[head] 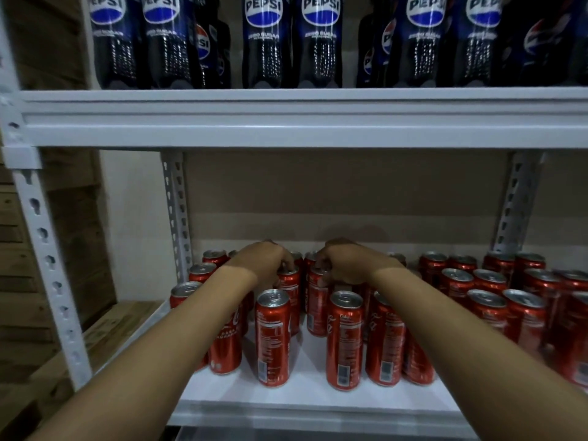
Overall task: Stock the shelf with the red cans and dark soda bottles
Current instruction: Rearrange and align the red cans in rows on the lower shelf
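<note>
Several tall red cans stand upright on the white lower shelf (311,397). My left hand (264,264) grips the top of one red can (290,297) in the middle of the shelf. My right hand (343,262) grips the top of a neighbouring red can (316,308) just to its right. Both held cans stand on the shelf, a small gap between them. Two more cans (273,338) (345,342) stand in front of them. Dark soda bottles (267,43) line the upper shelf (302,119).
A group of red cans (490,300) fills the right part of the lower shelf. White perforated uprights (47,265) frame the rack at the left. Wooden planks (38,361) lie left of the rack. A brown backboard (343,192) closes the rear.
</note>
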